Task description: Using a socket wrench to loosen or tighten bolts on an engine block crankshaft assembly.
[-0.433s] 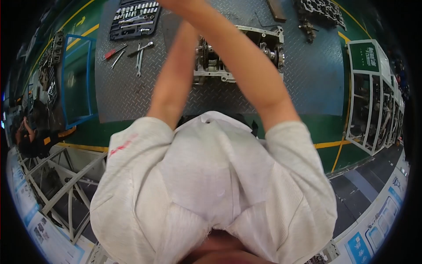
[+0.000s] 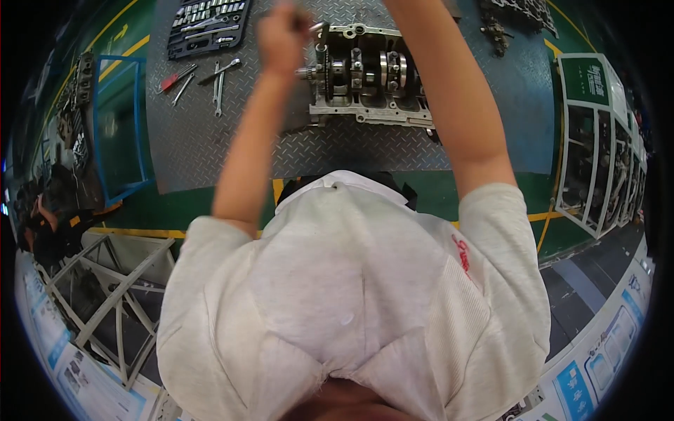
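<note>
My left hand, smeared by motion, is closed on a metal tool at the left end of the engine block; the tool's exact kind is unclear. The block lies open side up on the steel tread plate, showing a crankshaft with bearing caps and a sprocket. My right forearm reaches over the block's right side, hiding part of it. My right hand is cut off by the top edge, out of sight.
The tread plate bears a socket case, loose wrenches and metal engine parts at back right. A blue frame stands left, a white cage right. Another person is at far left, near a metal rack.
My left hand has come out from behind my right arm, down and left to the block's end. My right arm has swung right, its hand leaving the view, uncovering the crankshaft.
</note>
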`<state>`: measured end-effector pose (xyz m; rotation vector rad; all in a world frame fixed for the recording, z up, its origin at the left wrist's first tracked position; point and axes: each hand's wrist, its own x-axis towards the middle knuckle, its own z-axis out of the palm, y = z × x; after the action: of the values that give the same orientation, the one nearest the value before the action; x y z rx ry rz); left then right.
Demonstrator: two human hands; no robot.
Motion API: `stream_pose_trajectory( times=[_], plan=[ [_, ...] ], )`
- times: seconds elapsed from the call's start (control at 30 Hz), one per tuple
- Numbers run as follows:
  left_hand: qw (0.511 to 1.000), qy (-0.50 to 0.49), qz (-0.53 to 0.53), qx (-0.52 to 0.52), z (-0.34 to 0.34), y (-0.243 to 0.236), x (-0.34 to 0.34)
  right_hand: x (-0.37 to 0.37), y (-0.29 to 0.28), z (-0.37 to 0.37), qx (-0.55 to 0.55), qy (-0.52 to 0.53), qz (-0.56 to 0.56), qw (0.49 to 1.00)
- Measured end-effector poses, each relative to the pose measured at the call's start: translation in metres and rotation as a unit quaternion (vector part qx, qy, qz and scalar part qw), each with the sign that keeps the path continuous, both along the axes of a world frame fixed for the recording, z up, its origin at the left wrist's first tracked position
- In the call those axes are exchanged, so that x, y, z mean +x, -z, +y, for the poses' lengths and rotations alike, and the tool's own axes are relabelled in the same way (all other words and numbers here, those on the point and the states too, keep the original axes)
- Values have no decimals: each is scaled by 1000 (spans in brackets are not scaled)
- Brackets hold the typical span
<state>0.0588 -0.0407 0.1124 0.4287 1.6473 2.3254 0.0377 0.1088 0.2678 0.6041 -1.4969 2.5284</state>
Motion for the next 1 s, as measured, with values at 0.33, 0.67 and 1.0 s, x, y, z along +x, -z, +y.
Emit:
stream_pose_trajectory(
  times=[0.33, 0.67, 1.0],
  plan=[
    [981, -176, -14, 83, -24, -14, -3, 8, 19, -7, 100, 35, 152, 983],
    [980, -94, 150, -90, -38, 23, -9, 6, 42, -15, 116, 80, 161, 977],
    [991, -13, 22, 131, 50, 87, -35, -18, 21, -124, 206, 493, 423, 732]
  ],
)
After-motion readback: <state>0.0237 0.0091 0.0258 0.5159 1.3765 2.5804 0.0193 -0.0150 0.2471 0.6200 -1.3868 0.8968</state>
